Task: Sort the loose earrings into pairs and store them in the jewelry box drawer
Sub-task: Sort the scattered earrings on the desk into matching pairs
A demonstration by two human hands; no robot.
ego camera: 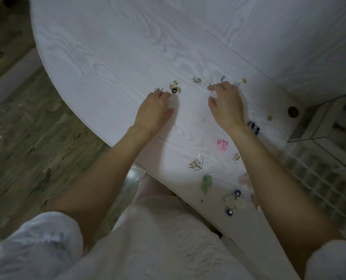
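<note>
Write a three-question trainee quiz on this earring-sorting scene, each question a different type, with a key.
1. True or false: the pink earring lies between the two forearms.
2. Multiple choice: the black round earring lies nearest to which? A) the left hand B) the green earring C) the gridded organizer
3. Fill in: the right hand holds a small ____ earring between thumb and fingers.

Key: 1 true; 2 A; 3 white (its exact shape is too blurred to tell).
</note>
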